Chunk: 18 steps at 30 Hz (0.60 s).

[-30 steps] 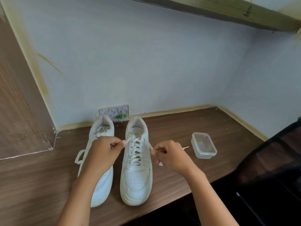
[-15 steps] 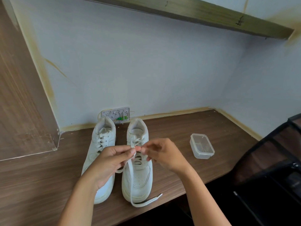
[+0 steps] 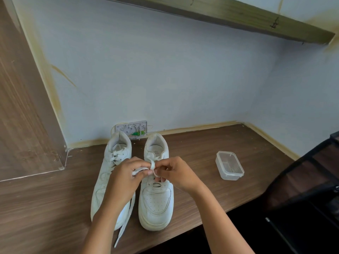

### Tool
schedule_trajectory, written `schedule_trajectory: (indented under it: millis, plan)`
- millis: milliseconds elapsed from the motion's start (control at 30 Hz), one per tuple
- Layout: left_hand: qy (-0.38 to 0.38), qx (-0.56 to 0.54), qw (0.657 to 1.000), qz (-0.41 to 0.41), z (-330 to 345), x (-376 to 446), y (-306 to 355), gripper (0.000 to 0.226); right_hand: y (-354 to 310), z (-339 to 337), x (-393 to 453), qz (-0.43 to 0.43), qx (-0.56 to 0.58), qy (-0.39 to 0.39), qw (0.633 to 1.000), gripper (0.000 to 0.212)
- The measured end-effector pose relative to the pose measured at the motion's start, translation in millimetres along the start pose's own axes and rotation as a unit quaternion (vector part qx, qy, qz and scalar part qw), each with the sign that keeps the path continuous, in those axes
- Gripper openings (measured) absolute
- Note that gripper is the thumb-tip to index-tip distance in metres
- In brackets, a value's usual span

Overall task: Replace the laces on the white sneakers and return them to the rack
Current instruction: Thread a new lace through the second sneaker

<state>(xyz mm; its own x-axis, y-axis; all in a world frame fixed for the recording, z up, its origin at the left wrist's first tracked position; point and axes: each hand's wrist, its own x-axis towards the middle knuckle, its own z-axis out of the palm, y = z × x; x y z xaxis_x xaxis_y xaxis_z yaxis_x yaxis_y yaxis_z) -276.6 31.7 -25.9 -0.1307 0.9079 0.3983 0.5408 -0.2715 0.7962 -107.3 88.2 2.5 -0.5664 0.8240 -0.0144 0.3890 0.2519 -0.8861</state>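
Note:
Two white sneakers stand side by side on the wooden desk (image 3: 211, 147), toes toward me. The left sneaker (image 3: 107, 173) is laced. Over the tongue of the right sneaker (image 3: 156, 202) my left hand (image 3: 124, 178) and my right hand (image 3: 176, 173) meet, both pinching its white lace (image 3: 151, 165). A loose end of the lace (image 3: 126, 219) hangs down between the two shoes toward the desk's front edge. My hands hide the upper eyelets of the right sneaker.
A clear plastic box (image 3: 229, 167) sits on the desk to the right of the shoes. A white wall socket plate (image 3: 132, 129) is behind the heels. A wooden panel (image 3: 23, 116) stands at left, a shelf (image 3: 238, 13) overhead, and a dark mesh rack (image 3: 308, 180) at right.
My hands came together from either side of the right sneaker and now meet over its tongue. The lace's loose end moved from across the toe to between the shoes.

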Motion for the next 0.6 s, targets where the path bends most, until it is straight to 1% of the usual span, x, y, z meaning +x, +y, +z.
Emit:
schedule_trajectory:
  millis: [100, 167, 333, 400, 433, 533, 600]
  plan:
    - [0.028, 0.044, 0.998, 0.032, 3.5, 1.0, -4.1, 0.026, -2.8, -3.4, -1.5, 0.003, 0.040, -0.034, 0.999, 0.020]
    - [0.052, 0.054, 0.997, 0.036, 2.7, 0.9, -2.7, 0.024, -4.4, -4.6, -1.6, 0.005, 0.067, -0.041, 0.997, 0.015]
    - [0.072, 0.027, 0.997, 0.021, 0.5, 3.3, -2.5, 0.010, -0.2, -2.1, 2.2, 0.000, 0.081, -0.005, 0.997, 0.010]
    - [0.071, 0.004, 0.997, 0.001, 0.9, 4.0, -2.4, 0.006, -1.4, -1.8, 3.1, 0.004, 0.077, 0.032, 0.997, 0.012]
    - [0.068, -0.012, 0.998, -0.010, 0.8, 4.2, -1.6, 0.005, -2.9, -2.2, 3.4, 0.004, 0.072, 0.062, 0.996, 0.014]
    - [0.063, -0.049, 0.996, -0.034, -1.0, 5.6, -0.9, 0.009, -5.3, -6.3, 6.0, -0.003, 0.077, 0.176, 0.981, 0.018]
    - [0.061, -0.069, 0.995, -0.042, -2.1, 7.6, -2.0, 0.012, -6.3, -9.3, 6.5, -0.026, 0.101, 0.220, 0.970, 0.016]
